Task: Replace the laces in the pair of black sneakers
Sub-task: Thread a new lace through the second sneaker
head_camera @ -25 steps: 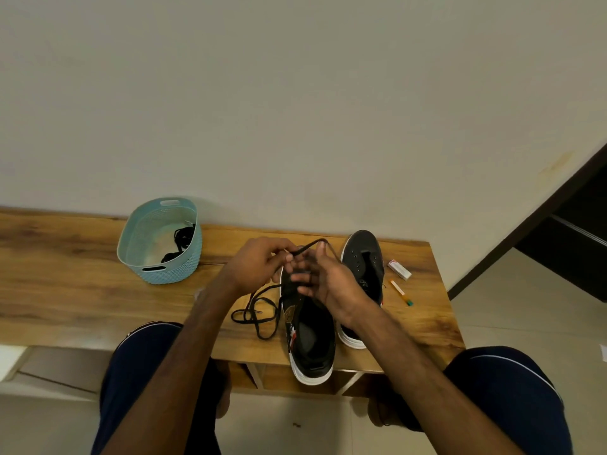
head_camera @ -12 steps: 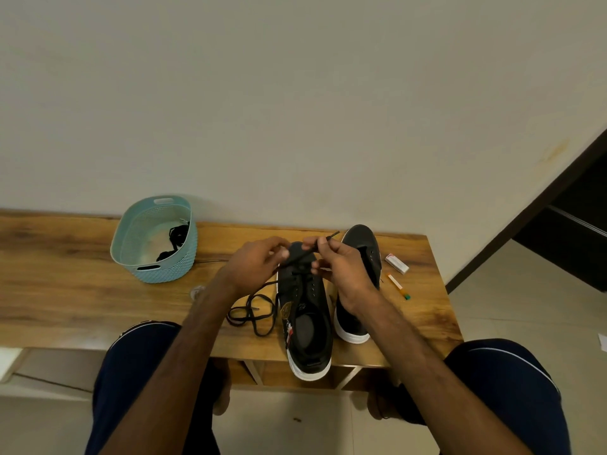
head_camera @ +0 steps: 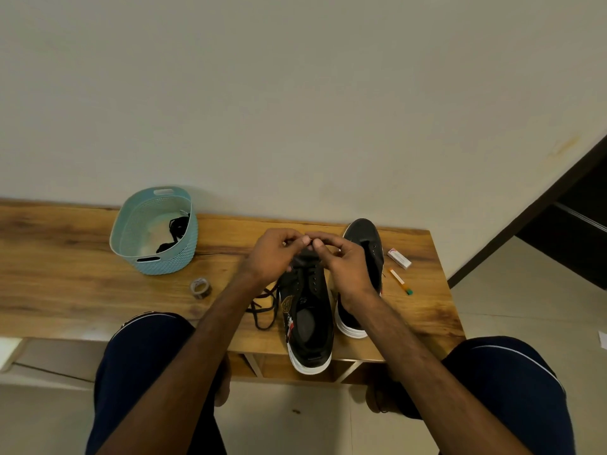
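Right, the wooden table (head_camera: 82,257) runs along the wall, and its long left stretch is bare wood out to the frame edge. A teal basket (head_camera: 131,254) stands at the far side with a dark bundle of laces (head_camera: 174,231) inside, and a tape roll (head_camera: 201,288) sits just near of it, with open wood between them and the hands.

Over on the right it gets tight. A small white box (head_camera: 399,258) and an orange-and-white stick (head_camera: 400,281) lie between the far sneaker (head_camera: 364,244) and the table's right edge. That sneaker points its toe at the wall, and its eyelets look bare.

The near sneaker (head_camera: 308,323) lies just left of it, touching or very nearly (hard to call from here), and its white heel hangs out past the table's near edge.

Now the hands! The left hand (head_camera: 272,257) and the right hand (head_camera: 348,267) meet above the near sneaker's toe, fingers curled and fingertips pressed tip to tip. Both pinch the black lace (head_camera: 262,307), whose end is all but hidden between the tips. The rest of it drops under the left wrist into loose loops on the wood left of the sneaker.
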A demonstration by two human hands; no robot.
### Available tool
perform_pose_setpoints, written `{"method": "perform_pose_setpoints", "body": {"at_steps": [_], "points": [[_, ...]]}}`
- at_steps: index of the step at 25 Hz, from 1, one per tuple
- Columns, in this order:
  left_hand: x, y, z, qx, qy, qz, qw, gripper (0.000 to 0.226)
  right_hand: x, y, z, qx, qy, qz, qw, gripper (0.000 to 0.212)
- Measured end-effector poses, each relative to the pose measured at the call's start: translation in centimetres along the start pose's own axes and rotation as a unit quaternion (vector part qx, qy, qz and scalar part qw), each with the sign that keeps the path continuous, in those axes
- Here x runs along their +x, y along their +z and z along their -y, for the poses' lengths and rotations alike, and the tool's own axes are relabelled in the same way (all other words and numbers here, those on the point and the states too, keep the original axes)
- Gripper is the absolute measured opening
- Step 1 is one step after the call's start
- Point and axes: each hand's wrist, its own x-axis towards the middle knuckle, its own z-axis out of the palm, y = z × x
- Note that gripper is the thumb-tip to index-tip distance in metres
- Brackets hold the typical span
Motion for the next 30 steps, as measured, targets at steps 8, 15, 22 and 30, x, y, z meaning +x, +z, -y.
{"method": "perform_pose_setpoints", "body": {"at_steps": [8,15,22,30], "points": [[0.1,0.8,0.4,0.022,-0.036,0.022,0.999,0.018,0.8,-0.8,-2.2,-0.156,-0.071,-0.015,0.985,0.021],[1.0,1.2,2.6,0.296,-0.062,-0.084,0.95,0.008,-0.3,-1.6,-3.1,-0.525,0.083,0.199,0.823,0.055],[0.4,3.7,3.2,0.362,-0.067,-0.048,0.929,0.009,-0.4,-2.7,-4.0,-0.407,0.087,0.09,0.905,0.035],[0.2,4.4,2.8,0.372,-0.055,-0.033,0.926,0.004,0.4,-3.5,-4.0,-0.258,0.208,0.07,0.941,0.043]]}}
